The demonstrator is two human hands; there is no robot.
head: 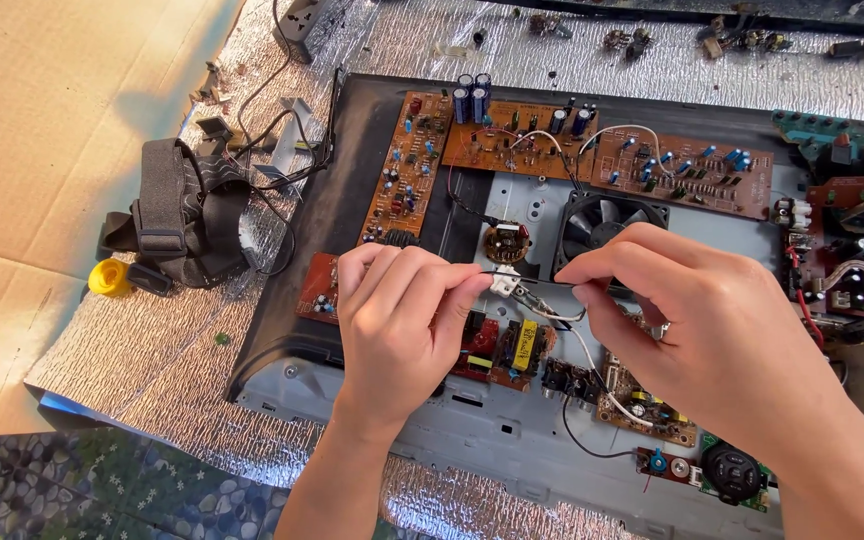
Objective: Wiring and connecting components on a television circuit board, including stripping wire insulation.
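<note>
Above the opened grey chassis (512, 440), the left hand (402, 320) pinches a small white connector (504, 283) at its fingertips. The right hand (692, 320) pinches the attached wire (592, 362) just beside it. The connector's long axis runs left-right between both hands, near the black fan (592, 225).

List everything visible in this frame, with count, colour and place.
white connector: one, white, wired, pinched between both hands
chassis: one, grey, centre
circuit boards: several, brown, across the chassis top
fan: one, black, behind the hands
headlamp strap: one, dark grey, left on foil
yellow cap: one, yellow, left of the strap
foil sheet: one, silver, under the chassis
cardboard: tan, far left
left hand: fingers on the connector
right hand: fingers on its wire
</note>
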